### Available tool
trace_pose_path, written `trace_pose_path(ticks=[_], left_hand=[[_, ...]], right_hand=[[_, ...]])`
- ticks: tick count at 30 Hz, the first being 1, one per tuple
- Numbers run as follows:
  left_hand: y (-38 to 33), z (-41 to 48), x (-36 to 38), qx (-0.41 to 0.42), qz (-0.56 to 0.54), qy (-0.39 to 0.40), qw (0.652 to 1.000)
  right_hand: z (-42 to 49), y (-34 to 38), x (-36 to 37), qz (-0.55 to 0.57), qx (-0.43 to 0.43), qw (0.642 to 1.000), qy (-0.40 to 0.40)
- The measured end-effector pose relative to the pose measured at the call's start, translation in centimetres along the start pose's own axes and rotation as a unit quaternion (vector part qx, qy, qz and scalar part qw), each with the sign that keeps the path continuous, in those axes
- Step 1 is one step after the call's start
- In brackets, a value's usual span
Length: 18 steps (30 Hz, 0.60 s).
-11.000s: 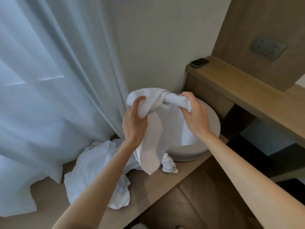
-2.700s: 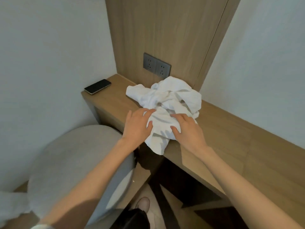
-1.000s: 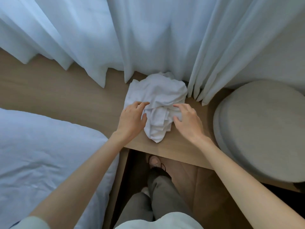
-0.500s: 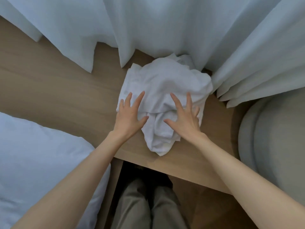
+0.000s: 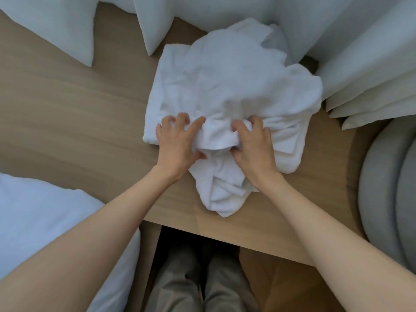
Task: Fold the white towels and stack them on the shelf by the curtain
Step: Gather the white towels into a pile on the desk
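A crumpled heap of white towels (image 5: pixel 234 86) lies on the wooden shelf (image 5: pixel 67 113) below the white curtain (image 5: pixel 236 7). My left hand (image 5: pixel 177 143) and my right hand (image 5: pixel 254 145) sit on the near part of the heap, side by side. Both have their fingers curled into the cloth, and a bunched fold of towel (image 5: pixel 218 136) is gripped between them. A twisted tail of towel (image 5: pixel 222 190) trails toward the shelf's front edge.
White bedding (image 5: pixel 45 221) fills the lower left. A grey round padded stool (image 5: pixel 391 188) stands at the right, beside the shelf. Curtain hems hang onto the shelf at the back and right. My legs in grey trousers (image 5: pixel 202 289) stand below the shelf's front edge.
Half a second ago both hands lay flat with spread fingers on the towel heap; now their fingers have curled and gathered a fold of cloth. The view has moved closer.
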<state>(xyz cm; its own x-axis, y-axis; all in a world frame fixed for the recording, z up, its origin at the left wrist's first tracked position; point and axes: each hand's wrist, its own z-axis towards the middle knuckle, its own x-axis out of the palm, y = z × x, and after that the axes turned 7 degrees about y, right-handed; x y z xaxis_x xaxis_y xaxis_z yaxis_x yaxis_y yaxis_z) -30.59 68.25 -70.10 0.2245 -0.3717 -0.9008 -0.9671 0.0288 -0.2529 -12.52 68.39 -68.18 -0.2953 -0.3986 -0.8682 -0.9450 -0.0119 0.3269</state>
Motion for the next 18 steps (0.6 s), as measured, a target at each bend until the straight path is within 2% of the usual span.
trace_pose_path(ticks=[7, 11, 13, 18], left_hand=[[-0.9, -2.5, -3.2, -0.005, -0.095, 0.046, 0.994], [-2.0, -4.4, -8.0, 0.064, -0.258, 0.083, 0.96], [-3.3, -5.2, -10.9, 0.094, -0.289, 0.066, 0.95], [-7.1, -6.5, -18.9, 0.111, -0.343, -0.052, 0.931]], right_hand=[[-2.2, 0.6, -3.9, 0.087, -0.03, 0.996, 0.01], [-4.5, 1.5, -8.8, 0.165, -0.025, 0.985, -0.047], [-5.2, 2.4, -12.3, 0.19, -0.028, 0.978, -0.087], [-7.8, 5.0, -21.0, 0.217, -0.067, 0.961, -0.157]])
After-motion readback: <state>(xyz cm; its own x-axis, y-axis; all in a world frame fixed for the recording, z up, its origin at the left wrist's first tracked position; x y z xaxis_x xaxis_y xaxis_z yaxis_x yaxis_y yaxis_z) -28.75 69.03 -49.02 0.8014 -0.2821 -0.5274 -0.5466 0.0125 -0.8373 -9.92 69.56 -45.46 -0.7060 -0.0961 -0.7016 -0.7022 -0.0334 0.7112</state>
